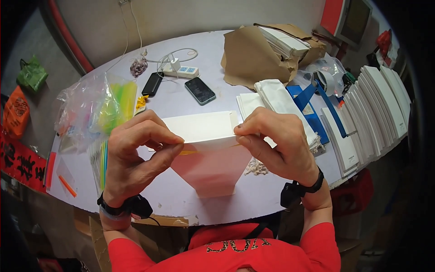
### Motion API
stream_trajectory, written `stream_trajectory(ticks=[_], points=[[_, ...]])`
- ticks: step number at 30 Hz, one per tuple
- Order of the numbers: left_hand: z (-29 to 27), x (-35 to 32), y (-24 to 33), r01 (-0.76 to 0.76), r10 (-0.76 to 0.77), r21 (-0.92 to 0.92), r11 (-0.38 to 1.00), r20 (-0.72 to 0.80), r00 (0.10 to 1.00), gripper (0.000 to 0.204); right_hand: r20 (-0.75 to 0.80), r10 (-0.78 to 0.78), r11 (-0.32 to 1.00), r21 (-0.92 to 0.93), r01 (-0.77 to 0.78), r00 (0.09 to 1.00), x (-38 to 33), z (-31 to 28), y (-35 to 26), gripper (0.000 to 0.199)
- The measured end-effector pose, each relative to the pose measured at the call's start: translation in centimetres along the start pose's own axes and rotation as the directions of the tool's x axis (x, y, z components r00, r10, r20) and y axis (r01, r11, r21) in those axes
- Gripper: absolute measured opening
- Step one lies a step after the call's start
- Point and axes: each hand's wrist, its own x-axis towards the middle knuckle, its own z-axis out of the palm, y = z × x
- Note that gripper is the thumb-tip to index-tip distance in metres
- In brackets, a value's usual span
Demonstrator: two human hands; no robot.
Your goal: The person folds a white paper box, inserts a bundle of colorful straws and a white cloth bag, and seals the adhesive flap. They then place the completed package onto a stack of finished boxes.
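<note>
Covering the top corners of the white paper bag [206, 152]: left hand [138, 156] and right hand [276, 143], both pinching the upper edge. Hiding inside the fold, a yellow strip [188, 153], only a sliver showing. Blurring together inside the clear plastic bag [97, 109], coloured contents too indistinct to identify. Lying half buried under the torn brown wrapping paper [251, 56], a stack of white sheets [285, 41]. Peeking from behind the bag, small white tassel-like bits [256, 167], too small to tell.

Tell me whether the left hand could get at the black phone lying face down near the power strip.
Probably yes, once freed: the left hand now pinches the white paper bag along with the right hand. The black phone lies uncovered beyond it, with bare table between.
</note>
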Motion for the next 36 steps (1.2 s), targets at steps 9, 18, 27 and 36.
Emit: stream_trajectory(ticks=[9,18,27,36], points=[[-0.7,-1.9,-2.5,-0.186,0.188,0.051,0.981,-0.036,0.982,0.016,0.043,-0.112,0.992,-0.046,0.114,0.993,0.6,0.9,0.7,0.015],[1.9,-4.9,-3.5,-0.312,0.305,-0.02,0.95,-0.169,0.937,0.014,-0.084,-0.18,0.983,-0.053,0.175,0.98,-1.4,2.0,0.5,0.019],[4.5,-6.2,-5.1,-0.245,0.359,0.289,0.925,-0.46,0.812,0.023,-0.162,-0.088,0.983,-0.172,0.06,0.983,-3.0,0.2,-0.3,0.021],[4.4,-5.4,-5.0,-0.231,0.319,0.253,0.94,-0.404,0.857,0.02,-0.404,0.844,0.114,-0.505,-0.856,0.351,-13.9,-21.8,7.1,0.035]])
